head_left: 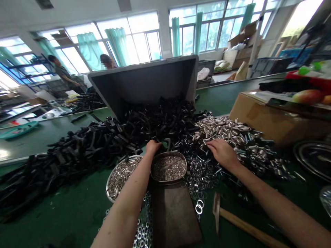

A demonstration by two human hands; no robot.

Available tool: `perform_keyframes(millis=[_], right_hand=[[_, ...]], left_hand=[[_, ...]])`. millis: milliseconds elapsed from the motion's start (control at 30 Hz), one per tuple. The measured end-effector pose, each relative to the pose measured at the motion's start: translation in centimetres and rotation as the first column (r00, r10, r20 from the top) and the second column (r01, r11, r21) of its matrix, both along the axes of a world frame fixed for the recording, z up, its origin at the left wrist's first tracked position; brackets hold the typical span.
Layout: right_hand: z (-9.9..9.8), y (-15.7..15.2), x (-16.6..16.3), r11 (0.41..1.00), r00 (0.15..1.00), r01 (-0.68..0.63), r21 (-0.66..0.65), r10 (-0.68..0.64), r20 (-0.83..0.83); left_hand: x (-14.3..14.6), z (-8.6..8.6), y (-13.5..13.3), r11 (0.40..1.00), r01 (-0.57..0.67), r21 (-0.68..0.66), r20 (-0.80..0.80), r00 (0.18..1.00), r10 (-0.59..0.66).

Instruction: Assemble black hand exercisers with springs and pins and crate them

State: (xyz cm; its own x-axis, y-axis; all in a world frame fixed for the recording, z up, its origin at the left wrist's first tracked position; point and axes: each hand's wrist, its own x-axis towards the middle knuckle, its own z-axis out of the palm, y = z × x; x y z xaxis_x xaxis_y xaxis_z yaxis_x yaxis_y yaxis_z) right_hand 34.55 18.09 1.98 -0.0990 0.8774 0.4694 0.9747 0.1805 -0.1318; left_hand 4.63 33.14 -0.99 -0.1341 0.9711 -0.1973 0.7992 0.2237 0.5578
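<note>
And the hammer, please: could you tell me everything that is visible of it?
The hammer has a brown, wooden-looking handle and a slim, metal-looking head, blunt at the far end and tapering at the near one. It lies on the green tabletop, right of the dark block, the handle slanting to the picture's bottom edge. The right hand is farther back, not touching it.

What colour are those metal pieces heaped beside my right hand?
The metal pieces are silvery, seen in the head view.
</note>
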Motion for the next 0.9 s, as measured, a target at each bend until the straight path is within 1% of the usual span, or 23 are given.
perform_keyframes(millis=[67,133,200,300,367,467,533,567,600,633,733,800,900], right_hand=[[0.3,3.0,-0.8,0.997,0.994,0.029,-0.066,-0.022,0.103],[0.5,5.3,-2.0,0.992,0.983,0.006,-0.126,0.017,0.180],[0.5,6.6,-3.1,0.986,0.975,-0.018,-0.165,0.054,0.215],[0.7,7.1,-4.2,0.978,0.963,0.017,-0.208,0.041,0.267],[0.9,6.9,-4.6,0.973,0.955,0.041,-0.228,0.029,0.296],[1.3,6.5,-4.8,0.969,0.946,0.061,-0.241,0.021,0.324],[1.5,6.1,-4.9,0.970,0.945,0.072,-0.232,0.007,0.326],[1.6,5.8,-4.9,0.972,0.947,0.077,-0.221,-0.001,0.323],[1.8,5.4,-4.9,0.975,0.948,0.080,-0.208,-0.010,0.317],[1.8,4.9,-4.9,0.978,0.950,0.079,-0.194,-0.015,0.311],[1.7,3.5,-4.6,0.984,0.953,0.051,-0.173,0.004,0.303],[1.2,3.0,-4.5,0.983,0.951,0.017,-0.184,0.041,0.306],[0.2,2.8,-4.5,0.976,0.946,-0.028,-0.214,0.095,0.309]], left_hand=[[0.0,-0.1,-0.1,1.000,-0.021,0.002,0.094,0.995,0.021],[0.1,0.0,-0.5,0.997,-0.064,0.030,0.205,0.977,0.057],[0.0,0.6,-1.2,0.992,-0.109,0.067,0.338,0.938,0.080],[-0.8,2.3,-3.4,0.985,-0.135,0.106,0.554,0.831,0.055],[-2.2,3.7,-5.7,0.984,-0.133,0.118,0.670,0.742,0.020],[-5.4,5.5,-10.4,0.984,-0.141,0.111,0.774,0.633,0.003],[-7.7,5.8,-14.1,0.979,-0.179,0.099,0.817,0.576,0.023],[-8.8,5.7,-16.1,0.974,-0.206,0.099,0.819,0.573,0.038],[-9.8,5.4,-18.0,0.966,-0.233,0.107,0.804,0.593,0.054],[-10.7,4.9,-19.8,0.959,-0.256,0.121,0.771,0.633,0.072],[-12.4,2.8,-24.4,0.951,-0.262,0.161,0.604,0.788,0.115],[-12.6,1.3,-26.5,0.964,-0.217,0.153,0.500,0.858,0.114],[-11.7,-0.3,-28.2,0.983,-0.118,0.138,0.296,0.953,0.072]])
